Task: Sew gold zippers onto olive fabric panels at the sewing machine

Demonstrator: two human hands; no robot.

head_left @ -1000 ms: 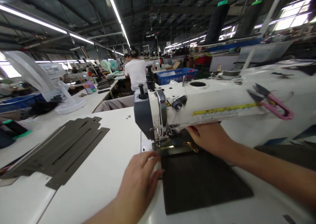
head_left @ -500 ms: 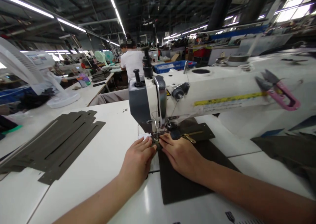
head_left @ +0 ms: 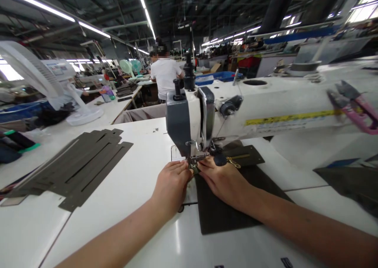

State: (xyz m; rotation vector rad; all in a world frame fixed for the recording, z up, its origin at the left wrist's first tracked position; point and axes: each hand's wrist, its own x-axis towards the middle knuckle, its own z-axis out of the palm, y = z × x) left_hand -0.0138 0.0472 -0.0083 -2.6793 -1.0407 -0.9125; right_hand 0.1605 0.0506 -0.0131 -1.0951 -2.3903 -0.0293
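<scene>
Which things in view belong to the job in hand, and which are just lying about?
In the job, apparently:
left hand and right hand, close together
sewing machine
dark panel, partly under the right hand
gold zipper pull

Seemingly lying about:
pink snips
white fan
stacked dark pieces, possibly job stock

The right hand point(head_left: 226, 180) hides part of the dark sheet point(head_left: 213, 216). What the left hand point(head_left: 171, 184) touches by the machine point(head_left: 178, 118) is too small to tell. The right edge cuts off 2 things, the snips point(head_left: 365, 106) and right arm point(head_left: 310, 229). The bottom cuts the left arm point(head_left: 118, 229), the left edge the fan point(head_left: 41, 77). The marks on the tape point(head_left: 295, 117) are blurred.
</scene>
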